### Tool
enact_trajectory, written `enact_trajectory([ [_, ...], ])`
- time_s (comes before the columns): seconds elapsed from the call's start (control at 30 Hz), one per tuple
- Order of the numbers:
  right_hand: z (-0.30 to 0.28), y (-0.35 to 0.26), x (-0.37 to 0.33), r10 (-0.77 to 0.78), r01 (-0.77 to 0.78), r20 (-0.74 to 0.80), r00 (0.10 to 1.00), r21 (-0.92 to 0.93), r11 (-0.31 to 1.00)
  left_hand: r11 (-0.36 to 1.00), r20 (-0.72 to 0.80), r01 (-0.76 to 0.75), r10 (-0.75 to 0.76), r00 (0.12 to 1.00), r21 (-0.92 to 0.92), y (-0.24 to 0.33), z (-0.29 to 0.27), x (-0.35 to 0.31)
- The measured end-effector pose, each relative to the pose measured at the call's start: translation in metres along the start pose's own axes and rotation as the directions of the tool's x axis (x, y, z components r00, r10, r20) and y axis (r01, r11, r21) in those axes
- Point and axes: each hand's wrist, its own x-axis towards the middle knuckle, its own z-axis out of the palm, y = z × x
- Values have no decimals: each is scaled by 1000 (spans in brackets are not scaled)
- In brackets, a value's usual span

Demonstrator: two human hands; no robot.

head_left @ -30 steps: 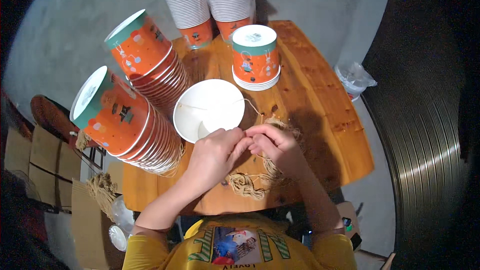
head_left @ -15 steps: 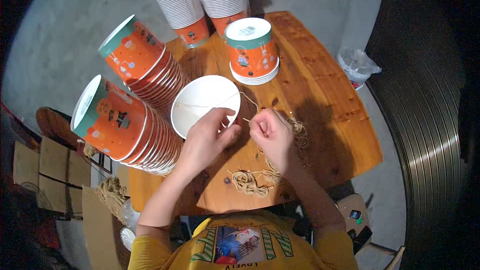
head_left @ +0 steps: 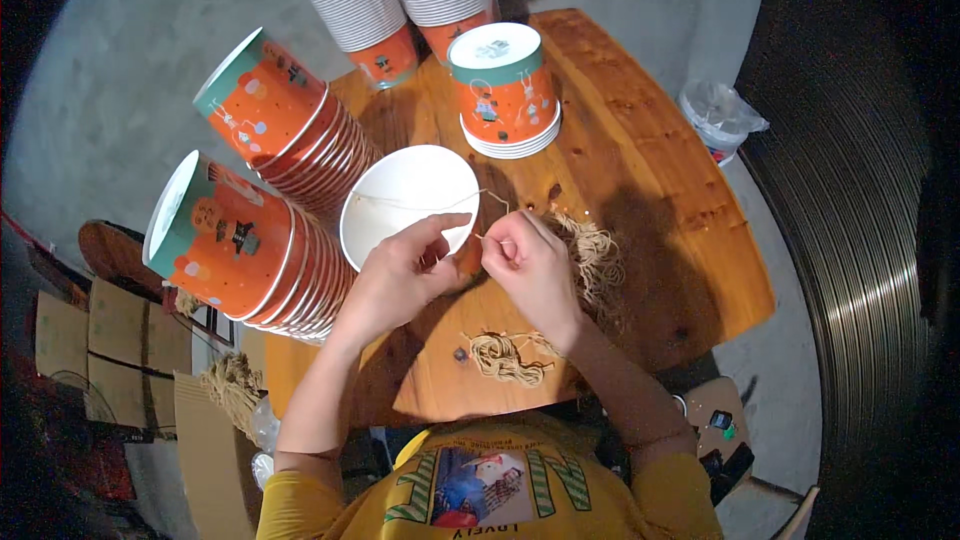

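A white-lined paper bucket [head_left: 395, 185] stands open-mouthed on the table, with a thin beige string [head_left: 420, 206] running across its mouth. My left hand [head_left: 408, 265] is over the bucket's near right rim, index finger and thumb apart; its other fingers are partly hidden. Just right of the bucket, my right hand [head_left: 535, 265] pinches the string, and a short end pokes out toward my left hand. A tangled bundle of beige string [head_left: 597, 265] lies right of my right hand. Nearer the table's front edge is a smaller string bundle [head_left: 507, 358].
Two stacks of orange and green paper buckets, a far one [head_left: 275, 105] and a near one [head_left: 225, 240], lean at the left. A short upside-down stack [head_left: 507, 100] stands behind, with tall wrapped stacks [head_left: 350, 0] farther back. A plastic-lined bin [head_left: 718, 120] stands right of the wooden table [head_left: 690, 240].
My right hand has moved slightly left, closer to my left hand, still pinching the string. More of the string bundle beside it shows. My left hand stays at the bucket's rim.
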Motion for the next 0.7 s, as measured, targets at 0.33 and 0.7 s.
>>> enact_trajectory([
  [0.33,-1,-3,-2,-7,6,-17,1000,-14,1000,998,15,25,-24,1000,-52,-1,0,0],
  [0.7,1,-1,1,-4,3,6,1000,22,1000,998,3,17,-16,1000,-63,-3,0,1],
])
